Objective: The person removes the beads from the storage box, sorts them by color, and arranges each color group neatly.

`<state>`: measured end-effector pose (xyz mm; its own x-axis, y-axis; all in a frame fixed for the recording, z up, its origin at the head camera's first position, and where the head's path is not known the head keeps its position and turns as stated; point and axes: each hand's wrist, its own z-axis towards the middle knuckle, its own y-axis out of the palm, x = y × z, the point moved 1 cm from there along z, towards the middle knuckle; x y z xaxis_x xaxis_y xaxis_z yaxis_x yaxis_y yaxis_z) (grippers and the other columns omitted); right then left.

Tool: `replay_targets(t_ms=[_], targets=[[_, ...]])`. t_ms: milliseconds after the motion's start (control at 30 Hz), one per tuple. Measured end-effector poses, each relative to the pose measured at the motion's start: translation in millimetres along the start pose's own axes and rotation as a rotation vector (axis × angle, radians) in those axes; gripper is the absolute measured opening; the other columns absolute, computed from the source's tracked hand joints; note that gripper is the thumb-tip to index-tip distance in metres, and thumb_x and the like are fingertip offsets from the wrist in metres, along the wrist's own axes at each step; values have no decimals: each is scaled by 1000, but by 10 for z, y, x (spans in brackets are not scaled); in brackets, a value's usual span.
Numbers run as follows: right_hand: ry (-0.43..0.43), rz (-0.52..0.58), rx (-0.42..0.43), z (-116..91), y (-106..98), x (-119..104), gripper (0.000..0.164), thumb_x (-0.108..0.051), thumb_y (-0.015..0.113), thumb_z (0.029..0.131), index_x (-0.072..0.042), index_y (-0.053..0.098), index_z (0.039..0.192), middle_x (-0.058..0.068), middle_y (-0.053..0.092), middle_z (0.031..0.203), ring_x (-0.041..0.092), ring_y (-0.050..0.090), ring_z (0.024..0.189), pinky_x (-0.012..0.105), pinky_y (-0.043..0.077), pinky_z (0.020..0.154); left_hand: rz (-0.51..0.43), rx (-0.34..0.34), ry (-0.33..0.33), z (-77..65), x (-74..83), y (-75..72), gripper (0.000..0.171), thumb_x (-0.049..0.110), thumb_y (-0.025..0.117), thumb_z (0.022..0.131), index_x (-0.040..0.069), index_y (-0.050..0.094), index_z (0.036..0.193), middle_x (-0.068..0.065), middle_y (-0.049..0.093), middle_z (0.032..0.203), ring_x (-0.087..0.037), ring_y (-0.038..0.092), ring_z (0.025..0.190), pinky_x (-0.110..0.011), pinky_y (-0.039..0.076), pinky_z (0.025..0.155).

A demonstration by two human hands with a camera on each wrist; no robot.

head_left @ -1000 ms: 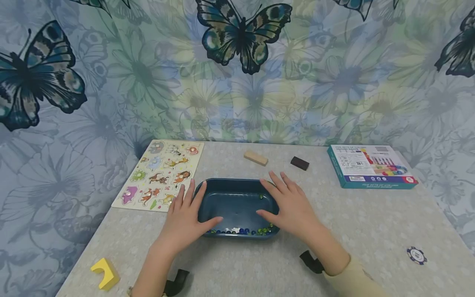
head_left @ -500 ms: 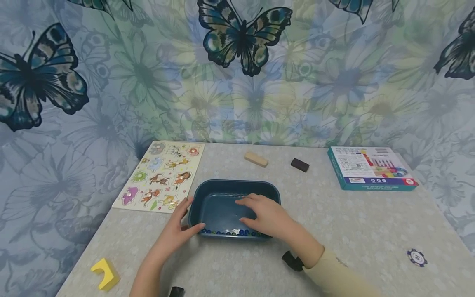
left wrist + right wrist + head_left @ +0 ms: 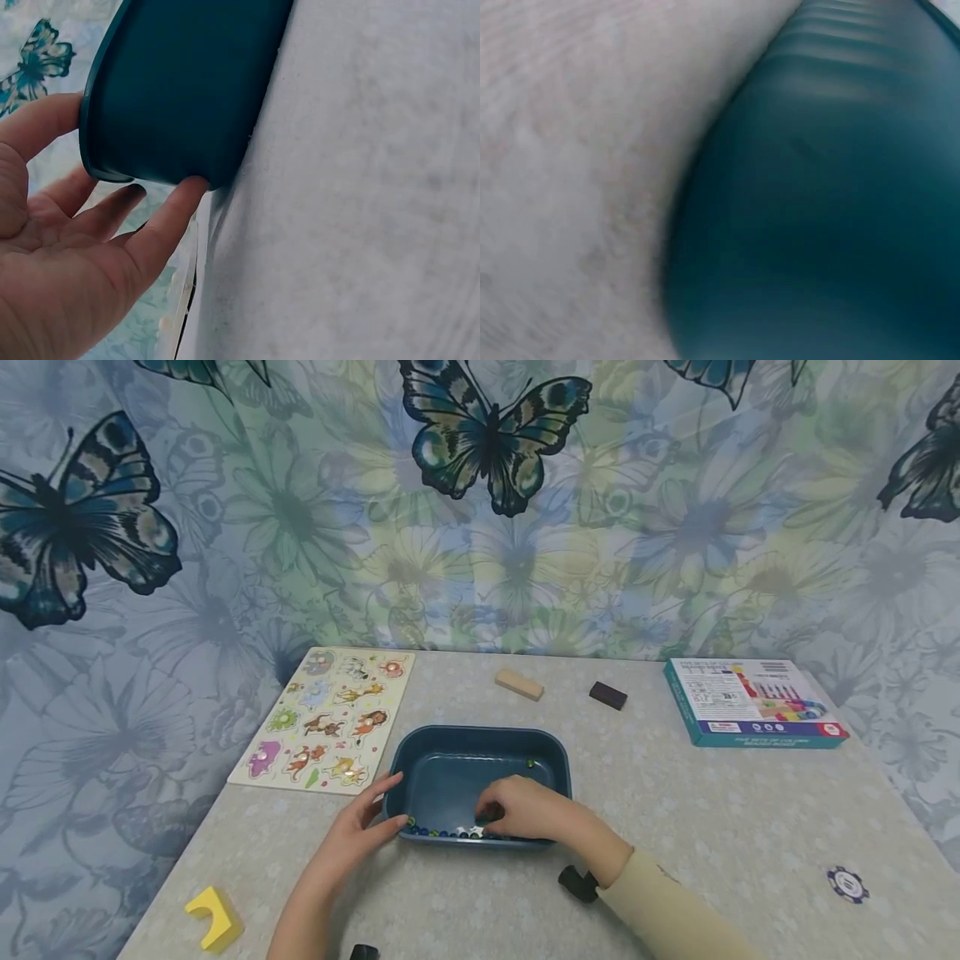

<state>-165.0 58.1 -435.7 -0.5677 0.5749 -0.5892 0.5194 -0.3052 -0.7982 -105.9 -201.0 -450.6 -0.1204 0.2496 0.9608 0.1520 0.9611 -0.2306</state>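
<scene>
Where right hand (image 3: 525, 807) reaches, tray (image 3: 442, 783) holds marbles (image 3: 444, 834)

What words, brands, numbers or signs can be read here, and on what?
No text reads clearly enough to quote.
Teal-edged box: printed lines on top and front side, too small and blurred to read.
Round chip: a mark at its centre, too small to read.
Blue tray: no lettering visible.

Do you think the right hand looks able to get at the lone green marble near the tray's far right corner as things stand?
Probably yes: the right hand dips into the blue tray, and the green marble lies uncovered just beyond it, with nothing visible between them.
</scene>
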Motion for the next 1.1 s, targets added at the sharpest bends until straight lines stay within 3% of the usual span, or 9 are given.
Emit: replay_targets(t_ms=[333, 700, 900, 1100], targets=[[-2, 16, -60, -1, 1, 5, 5, -9, 68, 83, -13, 70, 85, -13, 59, 72, -1, 53, 65, 15, 46, 60, -29, 5, -37, 3, -17, 11, 60, 14, 69, 84, 18, 44, 139, -7, 27, 150, -33, 19, 139, -49, 18, 112], [46, -45, -92, 4, 15, -113, 13, -4, 68, 81, -16, 68, 75, -13, 56, 66, 1, 50, 58, 16, 44, 54, -29, 6, -37, 1, -28, 19, 60, 13, 68, 85, 18, 43, 139, -6, 30, 150, -32, 21, 139, -49, 18, 112], [5, 12, -57, -6, -30, -31, 10, -5, 69, 79, -15, 68, 77, -14, 58, 68, -1, 53, 61, 16, 46, 56, -40, 8, -29, -4, -37, 20, 61, 13, 68, 85, 18, 43, 140, -5, 31, 149, -31, 21, 139, -50, 17, 112], [-27, 75, 52, -142, -261, 95, 6, -8, 67, 82, -10, 70, 87, -12, 60, 76, 1, 55, 68, 18, 49, 61, -42, 16, -20, 1, -37, 22, 60, 14, 69, 84, 18, 44, 139, -3, 32, 149, -27, 20, 140, -49, 16, 112]])
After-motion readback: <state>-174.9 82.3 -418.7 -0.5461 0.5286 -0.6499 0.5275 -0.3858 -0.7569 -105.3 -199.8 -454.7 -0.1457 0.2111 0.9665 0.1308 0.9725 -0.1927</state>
